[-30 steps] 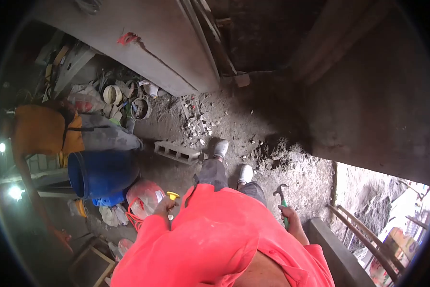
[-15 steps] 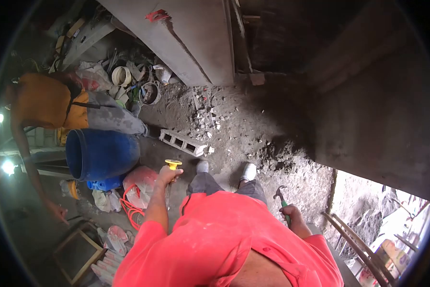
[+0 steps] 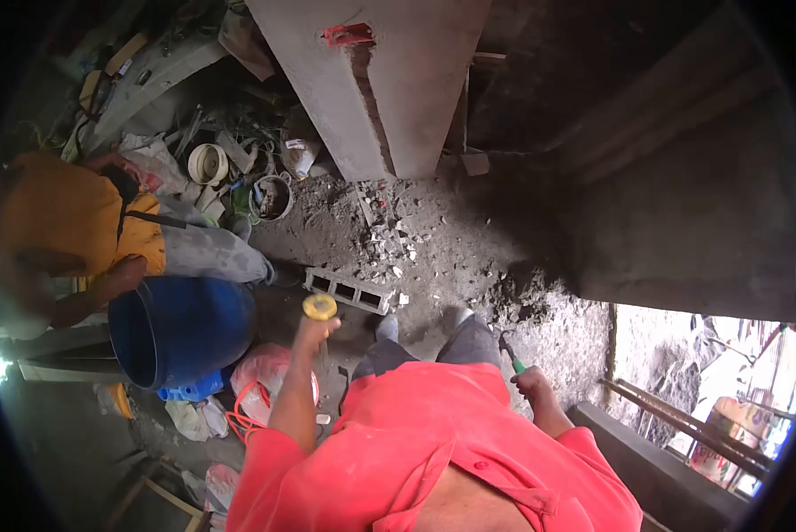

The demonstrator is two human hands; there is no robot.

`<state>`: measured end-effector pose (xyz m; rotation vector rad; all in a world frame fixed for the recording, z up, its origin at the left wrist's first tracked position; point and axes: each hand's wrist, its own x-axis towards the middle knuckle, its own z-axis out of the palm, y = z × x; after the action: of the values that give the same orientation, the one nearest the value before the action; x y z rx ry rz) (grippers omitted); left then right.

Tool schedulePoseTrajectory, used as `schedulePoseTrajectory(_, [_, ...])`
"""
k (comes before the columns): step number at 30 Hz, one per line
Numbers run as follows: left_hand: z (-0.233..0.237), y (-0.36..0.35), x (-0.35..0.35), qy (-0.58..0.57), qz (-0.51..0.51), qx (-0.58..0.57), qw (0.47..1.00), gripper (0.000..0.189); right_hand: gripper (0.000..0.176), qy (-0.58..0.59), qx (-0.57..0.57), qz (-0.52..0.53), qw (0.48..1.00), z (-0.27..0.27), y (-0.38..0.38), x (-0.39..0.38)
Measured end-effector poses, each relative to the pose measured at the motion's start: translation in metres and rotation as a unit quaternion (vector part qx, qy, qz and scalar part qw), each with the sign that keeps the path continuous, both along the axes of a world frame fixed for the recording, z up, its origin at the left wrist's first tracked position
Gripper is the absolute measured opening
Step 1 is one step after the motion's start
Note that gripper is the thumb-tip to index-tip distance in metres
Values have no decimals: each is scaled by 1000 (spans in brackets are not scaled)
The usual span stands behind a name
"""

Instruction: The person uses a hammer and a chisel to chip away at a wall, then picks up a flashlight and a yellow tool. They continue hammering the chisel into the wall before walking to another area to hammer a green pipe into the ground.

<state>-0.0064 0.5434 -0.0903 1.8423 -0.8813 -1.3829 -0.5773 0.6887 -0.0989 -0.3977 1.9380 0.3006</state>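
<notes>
My left hand (image 3: 314, 335) is closed around a chisel with a round yellow guard (image 3: 319, 308), held out over the floor left of my feet. The guard faces up at the camera, and most of the shaft is hidden by my fist. On the other side, my right hand (image 3: 531, 384) grips the green handle of a claw hammer (image 3: 517, 363), low beside my right leg. Its dark metal head points away from me. Just beyond the chisel lies a hollow concrete block (image 3: 349, 290) on the dirt floor.
A large blue barrel (image 3: 185, 330) lies to the left, beside a person in an orange shirt (image 3: 61, 217). A concrete column (image 3: 371, 97) with a red box and vertical groove stands ahead. Rubble (image 3: 394, 239) covers the floor. Orange hose (image 3: 243, 415) lies near my left arm.
My view has shifted and I have stepped slightly, right foot forward. The hammer hand has come nearer my leg. The chisel's guard has tipped toward the camera. The other person has drawn an arm in.
</notes>
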Motion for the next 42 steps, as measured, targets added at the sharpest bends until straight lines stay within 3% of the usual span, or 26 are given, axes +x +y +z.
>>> schedulePoseTrajectory(1, [38, -34, 4, -42, -43, 55, 997, 36, 25, -1, -4, 20, 1000, -2, -2, 6])
schedulePoseTrajectory(2, [20, -60, 24, 26, -66, 42, 997, 31, 26, -4, -7, 41, 999, -4, -5, 11])
schedulePoseTrajectory(3, [24, -87, 32, 0, -102, -9, 995, 30, 26, -5, -6, 40, 999, -6, -9, 16])
schedulePoseTrajectory(5, [72, -151, 18, -66, -89, -50, 993, 24, 27, -22, 6, 38, 999, -10, -25, 29])
schedulePoseTrajectory(6, [68, -181, 16, 18, -37, -108, 993, 23, 27, -28, 5, 40, 999, -16, -35, 30])
schedulePoseTrajectory(9, [113, -263, 9, 74, -83, -133, 985, 36, 26, -63, -3, 64, 996, -34, -57, 34])
schedulePoseTrajectory(12, [158, -336, -17, -2, -135, -246, 960, 38, 20, -92, 19, 4, 996, -76, -85, 29])
schedulePoseTrajectory(14, [196, -378, -41, -55, -192, -259, 945, 41, 19, -94, 23, 8, 995, -85, -106, 27])
schedulePoseTrajectory(16, [216, -408, -70, -80, -180, -265, 944, 35, 19, -99, 34, -14, 994, -99, -120, 19])
schedulePoseTrajectory(17, [222, -419, -83, -188, -225, -300, 908, 34, 21, -112, 29, -13, 993, -103, -128, 14])
schedulePoseTrajectory(18, [224, -428, -97, -292, -266, -332, 857, 33, 24, -122, 23, -12, 992, -105, -133, 9])
schedulePoseTrajectory(23, [180, -438, -167, -324, -416, -378, 761, 32, 22, -99, -48, -114, 987, -105, -154, -10])
schedulePoseTrajectory(24, [171, -437, -175, -332, -442, -331, 765, 28, 22, -99, -46, -114, 987, -99, -158, -12])
schedulePoseTrajectory(29, [143, -459, -189, -358, -482, -367, 711, 22, 23, -48, -79, -123, 988, -79, -167, -19])
schedulePoseTrajectory(33, [134, -473, -190, -339, -468, -354, 735, 25, 23, -55, -62, -149, 985, -84, -165, -22])
schedulePoseTrajectory(36, [126, -483, -187, -364, -466, -377, 713, 27, 27, -56, -105, -124, 985, -37, -200, -7])
schedulePoseTrajectory(40, [132, -491, -197, -405, -458, -405, 680, 18, 30, -111, -308, -102, 939, 3, -252, 26])
schedulePoseTrajectory(42, [132, -493, -199, -417, -464, -403, 670, 17, 35, -75, -537, 110, 833, -45, -257, 35])
